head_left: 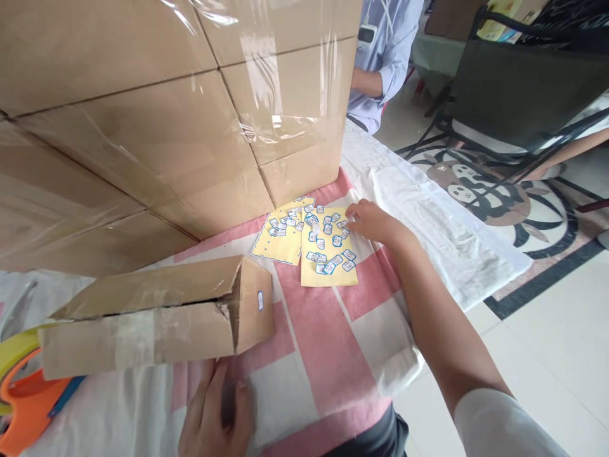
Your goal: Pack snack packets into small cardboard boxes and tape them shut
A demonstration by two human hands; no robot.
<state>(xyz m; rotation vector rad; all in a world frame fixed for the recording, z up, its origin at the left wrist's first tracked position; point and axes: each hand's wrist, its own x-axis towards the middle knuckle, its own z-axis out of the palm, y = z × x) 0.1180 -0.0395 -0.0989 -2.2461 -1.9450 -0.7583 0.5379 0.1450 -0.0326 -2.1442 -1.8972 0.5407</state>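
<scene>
My right hand (368, 221) reaches out to the right edge of a yellow sheet (328, 274) covered with several small blue-and-white stickers (325, 244), fingertips touching a sticker there. A second yellow sticker sheet (280, 244) lies just left of it. My left hand (219, 406) rests flat on the cloth at the near edge, just below a long brown cardboard box (143, 317) lying on its side, taped, with one sticker on its end flap (260, 299). Neither hand visibly grips anything.
A tall stack of plastic-wrapped cartons (166, 108) fills the left and back. A pink-and-white cloth (333, 355) covers the table. An orange tape dispenser (26, 400) lies at the near left. Another person in a light shirt (380, 57) sits behind; a dark chair (518, 95) stands right.
</scene>
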